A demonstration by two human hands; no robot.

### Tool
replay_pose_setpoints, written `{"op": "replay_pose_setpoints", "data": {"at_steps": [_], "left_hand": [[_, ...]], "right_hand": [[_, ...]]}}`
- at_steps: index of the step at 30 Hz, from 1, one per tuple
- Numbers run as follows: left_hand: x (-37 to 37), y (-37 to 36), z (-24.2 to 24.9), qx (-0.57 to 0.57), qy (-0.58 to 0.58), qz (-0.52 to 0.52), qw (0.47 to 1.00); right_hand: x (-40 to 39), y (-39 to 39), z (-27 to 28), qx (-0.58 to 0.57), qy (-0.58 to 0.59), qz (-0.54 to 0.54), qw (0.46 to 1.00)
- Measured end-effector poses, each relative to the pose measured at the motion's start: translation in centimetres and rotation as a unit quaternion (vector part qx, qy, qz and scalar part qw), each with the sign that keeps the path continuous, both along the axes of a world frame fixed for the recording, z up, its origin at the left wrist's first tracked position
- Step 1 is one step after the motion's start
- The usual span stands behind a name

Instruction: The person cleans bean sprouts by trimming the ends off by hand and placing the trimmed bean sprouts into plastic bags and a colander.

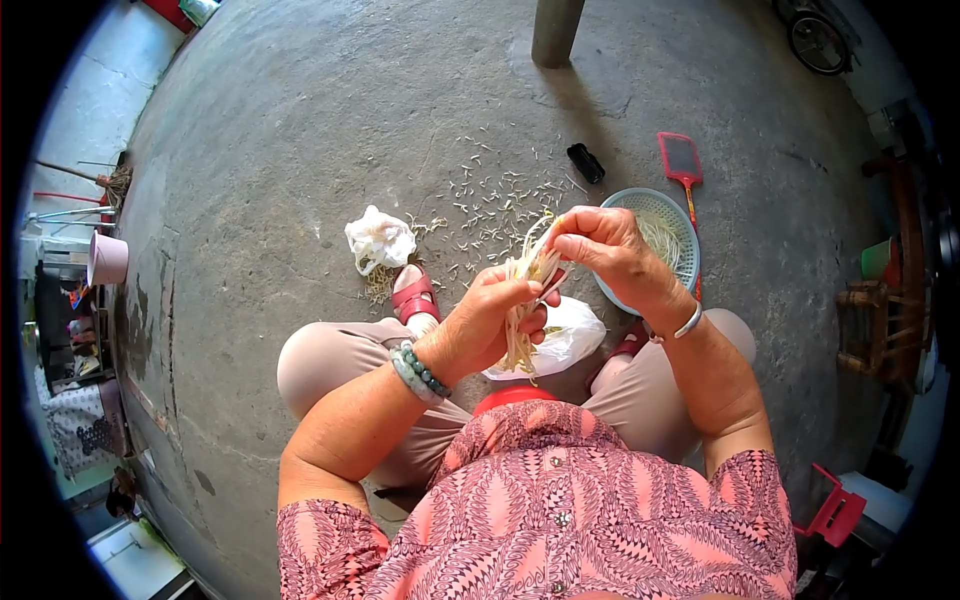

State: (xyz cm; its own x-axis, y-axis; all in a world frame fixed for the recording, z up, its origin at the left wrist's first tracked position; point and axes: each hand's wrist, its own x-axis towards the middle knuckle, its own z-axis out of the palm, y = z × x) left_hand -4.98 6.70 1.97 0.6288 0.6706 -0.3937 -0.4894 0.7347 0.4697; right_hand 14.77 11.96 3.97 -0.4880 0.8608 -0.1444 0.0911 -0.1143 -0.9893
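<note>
My left hand (497,312) is closed around a bunch of bean sprouts (519,345), whose pale stems hang below the fingers and stick up above them. Close beside it, my right hand (612,252) pinches at the upper ends of the sprouts, thumb and forefinger together. Under the hands a white plastic bag (572,335) lies open between my feet. A pale blue colander (613,200) with white sprouts in it stands to the right, partly hidden by my right hand and wrist.
Scattered sprout bits (495,205) lie on the concrete floor ahead. A crumpled white bag (380,240) is by my left foot. Beyond the colander are a black object (586,163) and a red fly swatter (681,160). A post (556,35) rises farther ahead.
</note>
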Motion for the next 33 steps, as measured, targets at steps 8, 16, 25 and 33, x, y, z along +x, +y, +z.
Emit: {"op": "replay_pose_setpoints", "data": {"at_steps": [8, 16, 25, 33], "left_hand": [[-0.1, 0.1, -0.1, -0.012, 0.003, -0.034, 0.999], [0.6, -0.3, -0.2, 0.021, 0.098, -0.03, 0.994], [1.2, -0.3, -0.7, 0.121, 0.203, -0.044, 0.971], [1.1, -0.2, -0.6, 0.093, 0.14, -0.02, 0.985]], "right_hand": [[0.6, -0.2, -0.3, 0.024, -0.007, -0.005, 1.0], [-0.3, -1.3, 0.9, 0.364, -0.127, -0.131, 0.913], [-1.2, -1.4, -0.6, 0.496, -0.21, -0.028, 0.842], [-2.1, -2.5, -0.2, 0.61, -0.295, -0.023, 0.735]]}}
